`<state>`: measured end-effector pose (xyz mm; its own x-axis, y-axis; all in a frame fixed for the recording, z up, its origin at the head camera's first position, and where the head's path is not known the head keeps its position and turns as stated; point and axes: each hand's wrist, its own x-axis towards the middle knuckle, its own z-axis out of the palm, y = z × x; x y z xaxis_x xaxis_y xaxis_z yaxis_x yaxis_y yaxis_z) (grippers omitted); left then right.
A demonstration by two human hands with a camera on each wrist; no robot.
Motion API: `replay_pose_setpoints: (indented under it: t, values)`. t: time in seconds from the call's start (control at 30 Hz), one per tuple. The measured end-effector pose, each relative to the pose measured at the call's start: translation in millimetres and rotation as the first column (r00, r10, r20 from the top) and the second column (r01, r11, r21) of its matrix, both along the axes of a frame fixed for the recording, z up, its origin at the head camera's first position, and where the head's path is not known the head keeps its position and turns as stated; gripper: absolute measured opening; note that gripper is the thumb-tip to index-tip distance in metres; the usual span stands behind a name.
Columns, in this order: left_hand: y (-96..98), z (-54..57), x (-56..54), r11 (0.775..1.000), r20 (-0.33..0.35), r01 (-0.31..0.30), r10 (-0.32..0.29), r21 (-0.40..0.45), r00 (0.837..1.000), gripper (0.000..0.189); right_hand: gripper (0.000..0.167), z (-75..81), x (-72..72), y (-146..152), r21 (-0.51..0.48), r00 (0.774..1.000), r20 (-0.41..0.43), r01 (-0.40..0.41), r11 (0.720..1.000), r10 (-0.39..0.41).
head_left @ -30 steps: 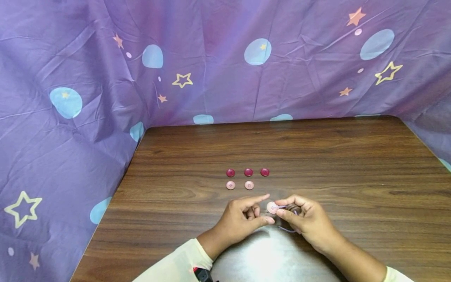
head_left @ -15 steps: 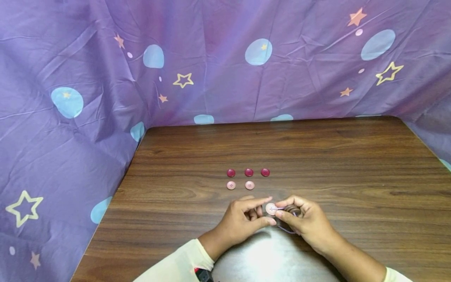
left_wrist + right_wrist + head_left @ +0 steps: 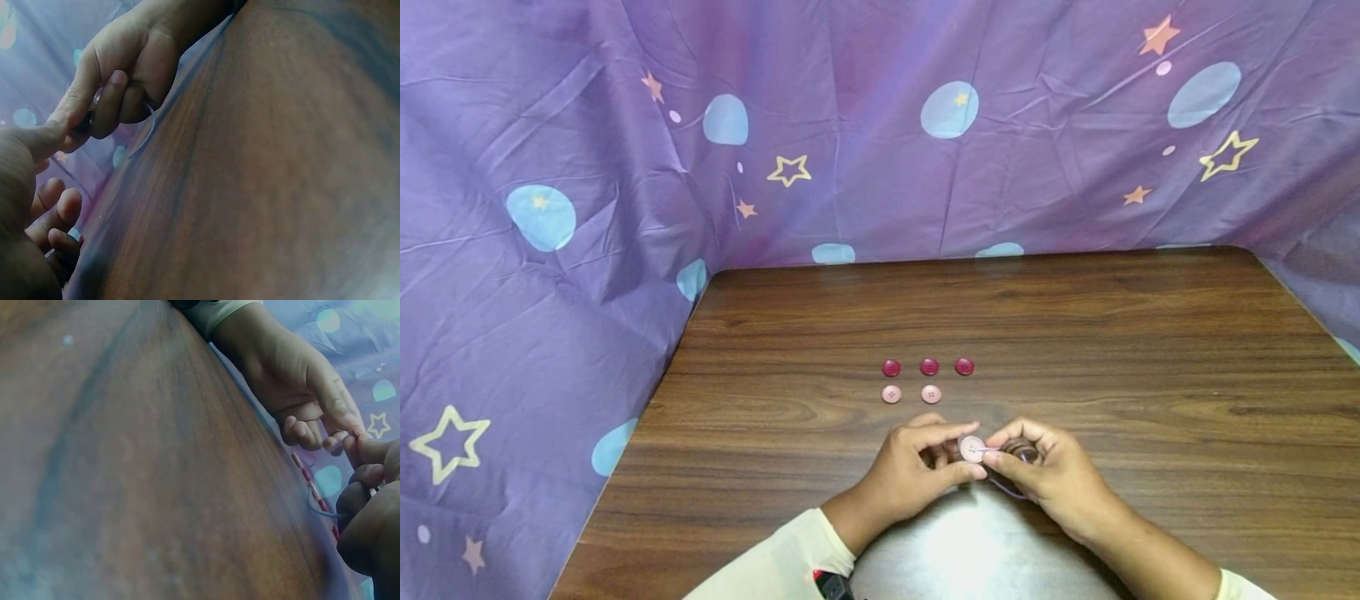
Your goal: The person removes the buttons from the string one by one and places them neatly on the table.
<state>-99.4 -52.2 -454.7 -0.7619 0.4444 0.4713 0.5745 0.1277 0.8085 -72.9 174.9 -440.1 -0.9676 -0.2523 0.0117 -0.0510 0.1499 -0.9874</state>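
While a purple curtain (image 3: 865, 125) closes off the back, the wooden counter (image 3: 775, 333) carries work that seems early on. Over it, the left grip (image 3: 904, 468) stands parted to either side of 1 pale pink button (image 3: 968, 447), whether touching it I cannot tell; the right grip (image 3: 1062, 468) pinches a lilac string (image 3: 328, 514) beside that button's rim. Beyond them, 5 more lie flat in 2 rows: 3 dark red buttons (image 3: 929, 367) and, nearer, 2 pink buttons (image 3: 891, 394), none strung. By my reading, the string already passes through the raised button, leaving 5 unthreaded, and its loose end hangs below the right grip.
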Motion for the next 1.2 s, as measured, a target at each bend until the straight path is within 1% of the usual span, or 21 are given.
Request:
replay_pose_setpoints:
  t: [0.07,0.17,0.27,0.4,0.47,0.5,0.63,0.77,0.83,1.07,1.2]
  values:
    - [-0.1,-0.2,0.0,1.000,-0.004,-0.001,0.001,0.002,1.000,0.046,0.016,-0.3,0.0,-0.4,-0.007,1.000,0.008,-0.003,1.000,0.003]
    - [-0.2,-1.3,0.2,1.000,0.009,0.000,0.000,0.016,1.000,0.043,0.017,-0.3,0.0,-0.9,-0.014,1.000,0.017,-0.003,1.000,0.003]
    - [-0.1,-3.0,0.0,1.000,0.013,-0.012,0.012,0.025,1.000,0.040,0.017,0.1,0.2,-1.3,-0.013,1.000,0.017,0.002,1.000,-0.002]
    - [-0.2,-4.7,-1.1,0.999,-0.043,-0.046,0.046,0.011,0.998,0.038,0.016,0.6,0.1,-2.0,-0.015,1.000,0.007,0.006,1.000,-0.006]
    - [-0.7,-4.8,-1.3,0.998,-0.053,-0.059,0.059,0.001,0.997,0.038,0.016,0.5,-0.1,-2.3,-0.018,1.000,-0.002,0.008,1.000,-0.008]
    - [-0.9,-4.5,-1.2,0.998,-0.052,-0.063,0.063,-0.005,0.997,0.038,0.015,0.4,-0.2,-2.3,-0.019,1.000,-0.007,0.008,1.000,-0.008]
    - [-1.4,-2.7,-0.2,0.997,-0.012,-0.075,0.075,-0.016,0.997,0.037,0.014,-0.3,-0.3,-2.1,-0.021,1.000,-0.016,0.009,1.000,-0.009]
    - [-0.9,-1.0,0.3,0.995,-0.012,-0.094,0.094,-0.019,0.995,0.037,0.012,-1.0,-0.6,-1.6,-0.031,1.000,-0.009,0.008,1.000,-0.008]
    - [-0.6,-0.4,0.4,0.995,-0.023,-0.103,0.102,-0.017,0.994,0.037,0.012,-1.2,-1.0,-1.2,-0.040,1.000,-0.002,0.004,0.999,-0.004]
    - [-0.5,-1.9,-0.1,0.993,-0.109,-0.119,0.119,0.005,0.987,0.038,0.008,-1.3,-2.0,-0.8,-0.066,1.000,-0.011,0.001,0.998,-0.002]
    - [-0.6,-2.2,-0.6,0.992,-0.115,-0.129,0.128,0.000,0.985,0.038,0.007,-0.6,-2.1,-0.9,-0.070,1.000,-0.013,0.011,0.997,-0.012]
